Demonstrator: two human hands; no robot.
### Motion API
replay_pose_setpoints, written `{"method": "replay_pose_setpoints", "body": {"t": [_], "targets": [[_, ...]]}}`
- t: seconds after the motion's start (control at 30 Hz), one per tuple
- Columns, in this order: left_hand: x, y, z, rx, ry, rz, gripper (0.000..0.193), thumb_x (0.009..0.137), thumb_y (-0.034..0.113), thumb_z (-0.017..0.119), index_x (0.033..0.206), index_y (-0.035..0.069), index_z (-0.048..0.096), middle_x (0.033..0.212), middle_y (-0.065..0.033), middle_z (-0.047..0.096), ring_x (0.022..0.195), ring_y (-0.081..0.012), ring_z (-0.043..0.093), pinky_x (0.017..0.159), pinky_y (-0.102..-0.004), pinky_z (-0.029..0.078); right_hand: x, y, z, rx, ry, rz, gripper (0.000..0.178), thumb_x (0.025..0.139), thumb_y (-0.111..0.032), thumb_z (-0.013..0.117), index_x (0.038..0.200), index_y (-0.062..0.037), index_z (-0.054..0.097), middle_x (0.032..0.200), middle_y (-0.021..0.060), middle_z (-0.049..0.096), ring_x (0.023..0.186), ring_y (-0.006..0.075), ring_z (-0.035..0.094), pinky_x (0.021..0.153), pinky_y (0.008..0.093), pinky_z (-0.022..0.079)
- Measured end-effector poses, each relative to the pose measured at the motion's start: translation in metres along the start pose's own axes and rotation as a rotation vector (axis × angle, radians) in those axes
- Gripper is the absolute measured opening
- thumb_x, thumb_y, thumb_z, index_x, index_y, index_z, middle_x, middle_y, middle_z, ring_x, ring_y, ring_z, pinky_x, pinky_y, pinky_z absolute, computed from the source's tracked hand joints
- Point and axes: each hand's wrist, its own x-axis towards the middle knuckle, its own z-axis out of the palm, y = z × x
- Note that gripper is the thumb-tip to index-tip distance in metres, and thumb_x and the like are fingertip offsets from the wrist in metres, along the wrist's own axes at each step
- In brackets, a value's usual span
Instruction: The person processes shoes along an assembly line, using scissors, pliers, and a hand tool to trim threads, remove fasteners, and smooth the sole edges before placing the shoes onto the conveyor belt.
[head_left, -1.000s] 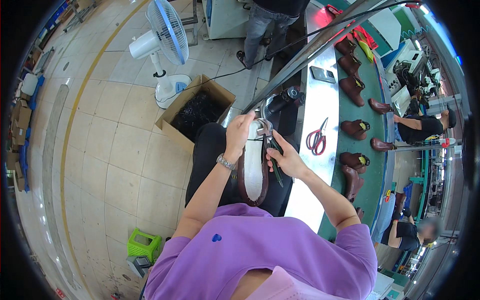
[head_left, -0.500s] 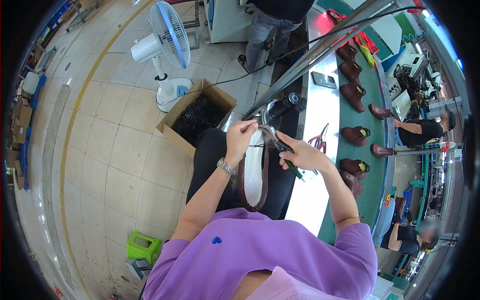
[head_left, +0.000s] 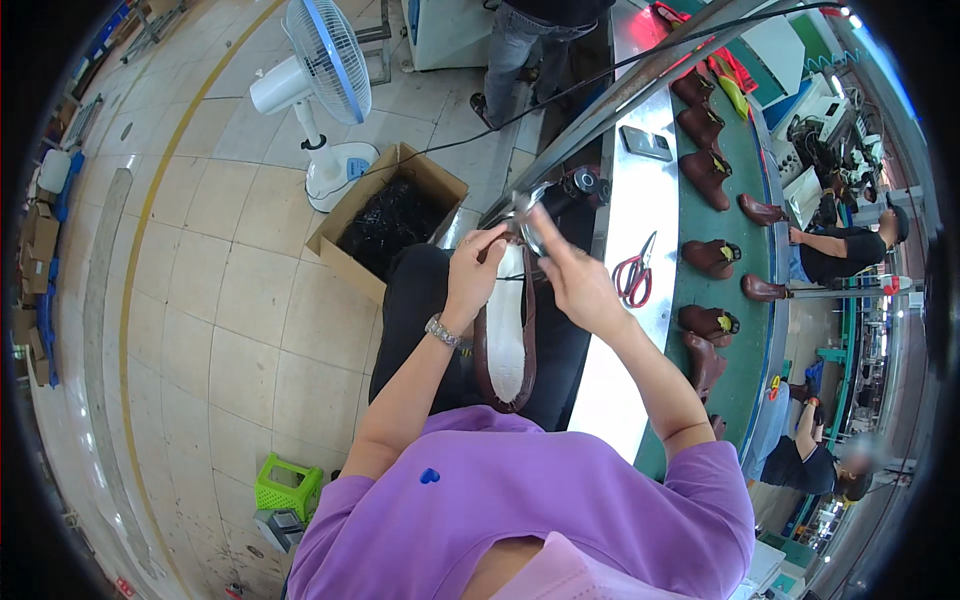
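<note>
A brown shoe upper [head_left: 482, 355] with a white sole board [head_left: 506, 350] lies bottom up across my lap, with a dark cord crossing it near the far end. My left hand [head_left: 474, 270] is closed on the shoe's far end, fingertips at its edge. Just beyond that end, my right hand [head_left: 580, 282] is closed around metal pincers [head_left: 530, 236]. Their head looks blurred and is partly hidden by my fingers. Red-handled scissors [head_left: 633, 280] lie on the metal ledge to the right of my right hand.
A carton [head_left: 343, 262] of black material stands beyond my left knee, near a white fan [head_left: 325, 165]. To the right, brown shoes [head_left: 708, 180] line a green conveyor [head_left: 665, 425]. A phone [head_left: 645, 143] rests on the metal ledge [head_left: 620, 390]. A slanted metal pole [head_left: 600, 120] crosses ahead.
My right hand has turned and swung the pincers up past the shoe's far end; their dark handles no longer show. My left hand stays on the shoe, shifted slightly nearer.
</note>
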Motion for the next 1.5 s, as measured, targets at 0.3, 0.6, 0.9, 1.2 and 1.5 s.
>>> {"method": "replay_pose_setpoints", "body": {"t": [0.3, 0.6, 0.9, 1.2, 1.5], "targets": [[-0.01, -0.006, -0.018, -0.372, -0.24, -0.272, 0.065, 0.083, 0.013, 0.063, 0.137, -0.001, 0.03, 0.127, -0.0103, 0.049, 0.108, -0.0133, 0.051, 0.089, -0.0245, 0.041, 0.013, 0.004, -0.011, -0.083, -0.079, -0.078, 0.071, 0.084, -0.009, 0.051, 0.143, -0.0286, 0.016, 0.063, 0.0171, 0.058, 0.054, 0.0337, 0.059, 0.05, 0.04, 0.049], [-0.052, 0.021, -0.044, -0.419, -0.565, -0.699, 0.081, 0.077, 0.017, 0.07, 0.141, 0.008, 0.02, 0.13, -0.008, 0.043, 0.118, -0.0175, 0.042, 0.098, -0.0308, 0.035, -0.026, -0.001, -0.003, 0.445, -0.013, 0.311, 0.057, 0.089, -0.006, 0.046, 0.141, -0.0231, 0.029, 0.073, 0.0092, 0.058, 0.058, 0.0158, 0.057, 0.06, 0.0297, 0.047], [-0.072, 0.032, -0.057, -0.207, -0.776, -0.232, 0.119, 0.065, -0.006, 0.074, 0.143, 0.016, -0.012, 0.148, -0.0109, 0.015, 0.131, -0.0188, 0.028, 0.104, -0.0314, 0.029, -0.09, -0.055, 0.007, 0.481, 0.062, 0.399, 0.071, 0.067, -0.029, 0.077, 0.129, -0.0094, 0.048, 0.096, 0.0144, 0.062, 0.075, 0.0241, 0.058, 0.073, 0.0334, 0.048], [-0.114, -0.025, -0.057, -0.237, -0.874, -0.243, 0.119, 0.068, -0.005, 0.072, 0.14, 0.018, -0.02, 0.147, -0.0147, 0.016, 0.13, -0.0246, 0.031, 0.104, -0.0368, 0.035, -0.154, -0.06, 0.063, 0.529, 0.15, 0.404, 0.067, 0.064, -0.024, 0.079, 0.125, -0.0107, 0.053, 0.088, 0.0154, 0.061, 0.069, 0.0256, 0.057, 0.065, 0.0333, 0.049], [-0.122, -0.03, -0.061, -0.175, -0.908, -0.272, 0.123, 0.064, -0.004, 0.075, 0.14, 0.021, -0.019, 0.148, -0.0136, 0.015, 0.13, -0.0245, 0.032, 0.104, -0.0369, 0.034, -0.164, -0.056, 0.064, 0.571, 0.153, 0.375, 0.068, 0.067, -0.023, 0.077, 0.128, -0.012, 0.05, 0.081, 0.0126, 0.06, 0.066, 0.0233, 0.056, 0.063, 0.0323, 0.048]]}}
